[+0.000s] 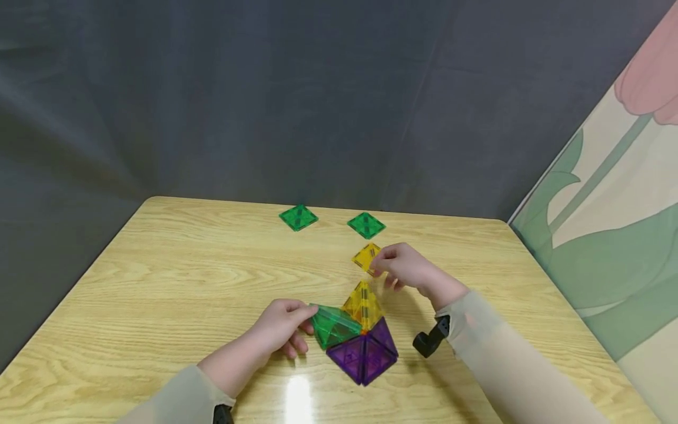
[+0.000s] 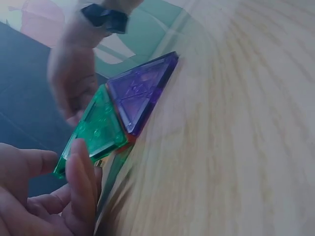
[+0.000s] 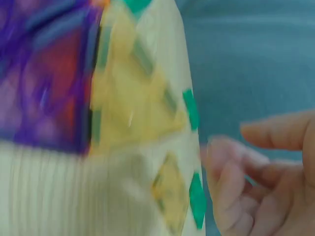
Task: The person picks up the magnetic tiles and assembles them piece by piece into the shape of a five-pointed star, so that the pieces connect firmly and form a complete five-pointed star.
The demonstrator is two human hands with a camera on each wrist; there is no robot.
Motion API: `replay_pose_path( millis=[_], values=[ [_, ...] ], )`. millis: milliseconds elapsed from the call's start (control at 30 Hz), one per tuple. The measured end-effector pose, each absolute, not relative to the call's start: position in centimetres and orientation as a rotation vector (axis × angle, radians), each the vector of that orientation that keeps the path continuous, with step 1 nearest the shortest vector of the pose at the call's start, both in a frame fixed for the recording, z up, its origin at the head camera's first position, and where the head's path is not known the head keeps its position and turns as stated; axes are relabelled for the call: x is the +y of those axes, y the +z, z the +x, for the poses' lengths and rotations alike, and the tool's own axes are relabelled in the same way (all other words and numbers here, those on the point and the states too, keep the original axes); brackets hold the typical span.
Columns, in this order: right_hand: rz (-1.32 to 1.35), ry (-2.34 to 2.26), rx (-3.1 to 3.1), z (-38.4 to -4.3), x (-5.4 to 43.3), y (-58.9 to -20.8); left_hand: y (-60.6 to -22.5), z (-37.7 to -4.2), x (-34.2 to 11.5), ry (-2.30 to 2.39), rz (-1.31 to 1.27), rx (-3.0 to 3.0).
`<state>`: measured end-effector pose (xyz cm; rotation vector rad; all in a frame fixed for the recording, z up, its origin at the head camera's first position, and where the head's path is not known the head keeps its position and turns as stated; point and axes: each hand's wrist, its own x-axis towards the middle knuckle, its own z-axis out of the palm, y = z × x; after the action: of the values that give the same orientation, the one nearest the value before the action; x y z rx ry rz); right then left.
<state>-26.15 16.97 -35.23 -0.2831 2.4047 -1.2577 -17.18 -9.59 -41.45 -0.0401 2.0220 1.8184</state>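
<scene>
Translucent magnetic tiles form a raised shape on the table. Its purple triangle tiles (image 1: 348, 358) are at the near side, yellow tiles (image 1: 358, 303) behind them, and a green triangle tile (image 1: 335, 331) on the left. My left hand (image 1: 281, 327) pinches the outer edge of this green tile; the left wrist view shows thumb and fingers at its lower corner. My right hand (image 1: 405, 268) hovers beside a loose yellow tile (image 1: 365, 257) behind the shape. In the right wrist view, its thumb and fingers stand apart with nothing between them.
Two loose green tiles (image 1: 299, 217) lie near the far edge of the wooden table (image 1: 201, 259). Dark cloth (image 1: 296, 106) hangs behind the table, and a flower-patterned panel (image 1: 593, 229) slants along the right side.
</scene>
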Motion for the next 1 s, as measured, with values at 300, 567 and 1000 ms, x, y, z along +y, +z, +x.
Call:
replay_pose_path(
  millis=[300,567,1000],
  values=[
    [-0.268,-1.442,2.052,-25.8,19.6,-39.1,-41.3,-17.8,-9.9,1.962,-0.045,1.819],
    [-0.244,-1.601,1.934,-25.8,18.0,-40.6,-41.2,-19.0,-9.9,2.016,-0.1,1.833],
    [-0.198,-1.826,1.783,-23.6,14.6,-41.1,-40.0,-22.6,-13.9,1.928,-0.05,2.028]
  ],
)
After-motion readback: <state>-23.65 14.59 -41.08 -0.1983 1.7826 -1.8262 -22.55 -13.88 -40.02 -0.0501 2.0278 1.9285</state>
